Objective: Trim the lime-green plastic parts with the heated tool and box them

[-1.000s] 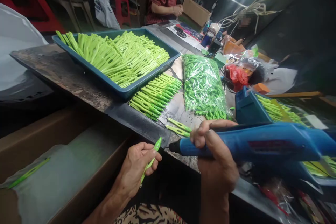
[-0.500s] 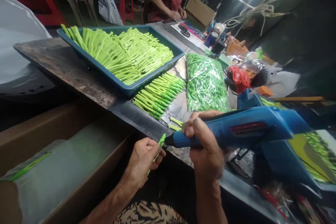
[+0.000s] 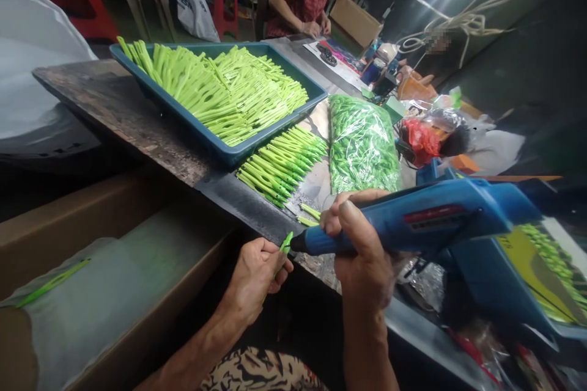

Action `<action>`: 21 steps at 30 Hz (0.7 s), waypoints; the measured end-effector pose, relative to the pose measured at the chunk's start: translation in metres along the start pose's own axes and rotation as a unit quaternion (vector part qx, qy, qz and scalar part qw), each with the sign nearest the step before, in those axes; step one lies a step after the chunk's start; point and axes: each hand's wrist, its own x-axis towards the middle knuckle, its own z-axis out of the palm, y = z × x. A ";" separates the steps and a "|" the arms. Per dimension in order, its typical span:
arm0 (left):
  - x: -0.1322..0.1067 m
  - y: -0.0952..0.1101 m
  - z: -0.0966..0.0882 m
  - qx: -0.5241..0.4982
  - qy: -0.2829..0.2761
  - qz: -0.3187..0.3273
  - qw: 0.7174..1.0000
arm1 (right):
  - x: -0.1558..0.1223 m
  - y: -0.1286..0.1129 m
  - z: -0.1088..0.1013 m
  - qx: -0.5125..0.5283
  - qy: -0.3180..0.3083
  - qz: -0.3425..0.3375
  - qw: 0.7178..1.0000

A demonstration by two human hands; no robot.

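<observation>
Blue glue gun (image 3: 413,226) lies in our right hand (image 3: 360,256), fingers (image 3: 348,211) curled round its barrel, nozzle (image 3: 298,243) pointing toward 9 o'clock. Just beside that nozzle, our left hand (image 3: 254,281) pinches a green plastic strip (image 3: 286,243) between its fingers, long axis running 7 to 1 o'clock.

Green plastic piece (image 3: 287,243): your left hand (image 3: 254,281) hides most of it, only the tip shows
Blue tray (image 3: 486,275): your glue gun (image 3: 403,226) covers part of it, the right edge cuts it off
Your right forearm (image 3: 364,348): the bottom edge cuts it off
</observation>
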 end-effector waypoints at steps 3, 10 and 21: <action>-0.001 0.000 0.000 0.003 -0.001 0.003 1.000 | 0.000 -0.001 0.001 -0.018 -0.002 0.002 1.000; 0.000 -0.002 -0.001 -0.003 -0.003 0.002 1.000 | -0.001 -0.001 0.001 -0.017 -0.010 -0.009 1.000; 0.002 -0.004 -0.001 -0.007 -0.004 0.003 1.000 | 0.000 -0.001 0.001 -0.025 -0.005 -0.010 1.000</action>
